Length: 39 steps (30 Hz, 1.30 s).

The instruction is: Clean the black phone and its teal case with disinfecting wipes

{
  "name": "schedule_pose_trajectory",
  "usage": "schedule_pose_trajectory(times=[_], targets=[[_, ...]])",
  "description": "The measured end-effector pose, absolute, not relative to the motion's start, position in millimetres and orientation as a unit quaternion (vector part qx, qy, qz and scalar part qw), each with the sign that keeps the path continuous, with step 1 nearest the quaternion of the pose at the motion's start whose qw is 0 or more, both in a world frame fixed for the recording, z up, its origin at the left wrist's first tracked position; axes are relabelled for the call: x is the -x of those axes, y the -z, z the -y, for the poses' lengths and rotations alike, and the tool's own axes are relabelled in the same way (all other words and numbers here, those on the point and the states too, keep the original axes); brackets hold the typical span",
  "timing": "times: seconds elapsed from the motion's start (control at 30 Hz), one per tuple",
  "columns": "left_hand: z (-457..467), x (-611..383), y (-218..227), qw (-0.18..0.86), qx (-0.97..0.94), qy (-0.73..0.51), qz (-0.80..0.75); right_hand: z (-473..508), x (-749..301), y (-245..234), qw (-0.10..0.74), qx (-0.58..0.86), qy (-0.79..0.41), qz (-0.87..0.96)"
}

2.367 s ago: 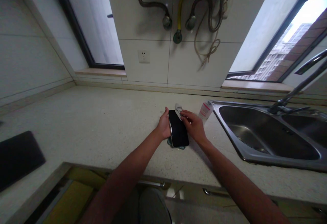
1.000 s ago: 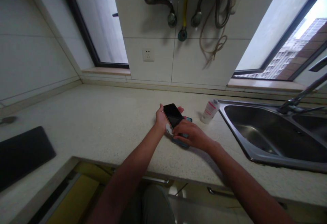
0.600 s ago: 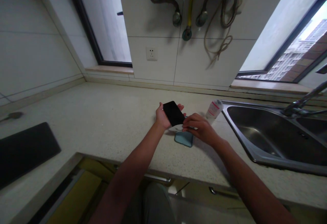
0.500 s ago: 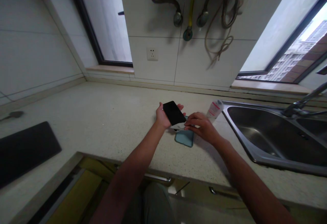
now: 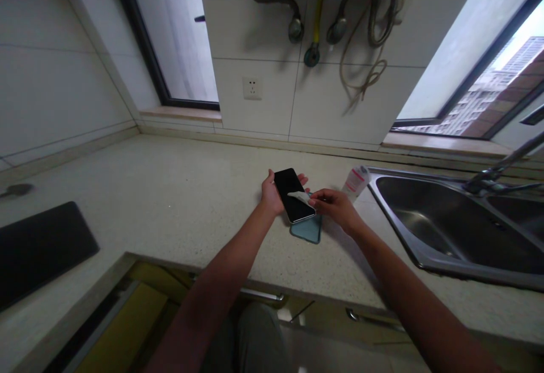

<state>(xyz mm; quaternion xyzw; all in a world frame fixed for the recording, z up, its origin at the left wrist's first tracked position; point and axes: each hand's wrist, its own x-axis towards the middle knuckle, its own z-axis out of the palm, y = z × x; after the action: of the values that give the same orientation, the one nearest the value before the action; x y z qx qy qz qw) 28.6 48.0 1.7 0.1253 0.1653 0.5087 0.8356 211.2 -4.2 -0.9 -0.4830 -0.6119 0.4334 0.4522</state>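
Observation:
A black smartphone (image 5: 289,190) lies screen up in my left hand (image 5: 271,194), whose thumb rests along one edge while its fingertips show past the other. Between the fingers of my right hand (image 5: 334,206) is a small white wipe (image 5: 302,196), its loose end lying on the phone's screen. Below the phone, a light blue phone case (image 5: 306,230) is on the counter, partly covered by the phone. Just beyond my right hand stands a clear package with pink print (image 5: 356,181), near the sink's edge.
The pale countertop (image 5: 191,191) runs along the tiled wall. At right is a steel double sink (image 5: 450,225) with a faucet (image 5: 488,177). A black flat board (image 5: 46,251) lies at left. A socket (image 5: 252,88) and hoses are on the wall.
My right hand has moved the white wipe up from the phone's lower end to the middle of its screen. The phone's lower end is now uncovered.

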Motion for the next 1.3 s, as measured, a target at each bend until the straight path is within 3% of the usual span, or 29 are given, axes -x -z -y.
schedule_pose_trajectory(times=[0.33, 0.8, 1.1, 1.3], targets=[[-41, -41, -3, 0.879, -0.139, -0.432, -0.148, 8, -200, -1, 0.517, 0.496, -0.473, 0.513], [-26, -58, -4, 0.882, -0.211, -0.399, -0.135, 8, -201, -1, 0.601, 0.504, -0.406, 0.469], [-28, -57, 0, 0.880, -0.211, -0.391, -0.167, 9, -201, -6, 0.532, 0.480, -0.464, 0.521], [-29, -58, -1, 0.851, -0.156, -0.467, -0.183, 11, -199, -7, 0.510, 0.473, -0.486, 0.529]])
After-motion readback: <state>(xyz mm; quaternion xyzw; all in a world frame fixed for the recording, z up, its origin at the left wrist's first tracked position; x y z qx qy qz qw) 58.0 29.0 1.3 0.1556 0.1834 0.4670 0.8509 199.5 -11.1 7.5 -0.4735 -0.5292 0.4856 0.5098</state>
